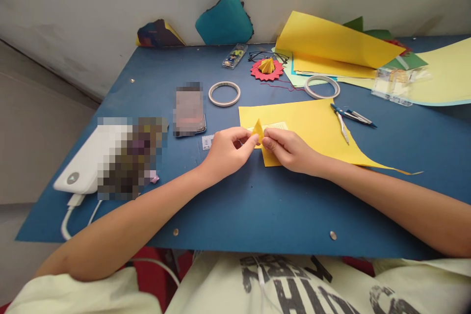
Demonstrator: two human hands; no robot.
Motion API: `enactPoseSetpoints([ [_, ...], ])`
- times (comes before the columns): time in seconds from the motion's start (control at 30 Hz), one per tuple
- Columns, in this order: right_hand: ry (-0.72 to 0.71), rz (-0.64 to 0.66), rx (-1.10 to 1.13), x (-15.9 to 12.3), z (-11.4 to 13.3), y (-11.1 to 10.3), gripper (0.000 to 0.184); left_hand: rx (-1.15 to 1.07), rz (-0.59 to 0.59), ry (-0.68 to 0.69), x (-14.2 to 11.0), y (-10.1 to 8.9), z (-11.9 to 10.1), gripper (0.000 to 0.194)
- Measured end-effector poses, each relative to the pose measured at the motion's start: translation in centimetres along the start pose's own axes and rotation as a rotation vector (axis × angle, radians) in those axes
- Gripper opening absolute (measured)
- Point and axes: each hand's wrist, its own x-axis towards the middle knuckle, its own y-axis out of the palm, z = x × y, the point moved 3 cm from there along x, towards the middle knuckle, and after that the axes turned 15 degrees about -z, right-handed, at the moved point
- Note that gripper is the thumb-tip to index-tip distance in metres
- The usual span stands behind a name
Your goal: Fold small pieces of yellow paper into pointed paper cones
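Note:
Between my two hands is a small folded piece of yellow paper (258, 129), its pointed tip facing up. My left hand (230, 149) pinches it from the left with thumb and forefinger. From the right, my right hand (289, 149) grips its other edge, fingers curled in. Under and behind my hands lies a large yellow sheet (305, 117) with a cut, curving right edge. A pale ruler (208, 143) is partly covered by my left hand. A red and yellow folded paper flower (267, 67) rests farther back.
A drawing compass (355, 115) lies at the yellow sheet's right edge. Two tape rolls (224, 94) lie behind my hands. At left are a phone (189, 110) and a white power bank (91, 157) with cables. Glasses (270, 56) and stacked coloured paper (334, 49) are at the back.

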Motion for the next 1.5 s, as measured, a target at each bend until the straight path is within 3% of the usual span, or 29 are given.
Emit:
enactPoseSetpoints([
  [0.37,-0.019,0.115,0.069,-0.1,0.6,0.1,0.026,-0.069,0.079,0.007,0.3,0.3,0.1,0.017],
  [0.67,0.138,-0.059,0.105,-0.2,0.0,-0.6,0.025,-0.082,0.228,0.000,0.4,0.2,-0.3,0.017],
  [0.83,0.173,-0.050,0.131,-0.2,0.0,-0.6,0.026,-0.037,0.203,0.066,0.3,0.2,-0.5,0.017],
  [1.0,0.200,-0.016,0.165,-0.3,-0.2,-0.6,0.032,0.069,0.209,0.143,0.2,0.3,-0.6,0.029],
  [1.23,0.163,-0.036,0.105,-0.1,-0.1,-0.5,0.040,0.156,0.215,0.260,-0.1,0.3,-0.8,0.032],
  [1.5,0.035,-0.034,-0.009,-0.1,0.3,-0.1,0.038,0.192,0.210,0.296,-0.3,0.7,-0.7,0.026],
])
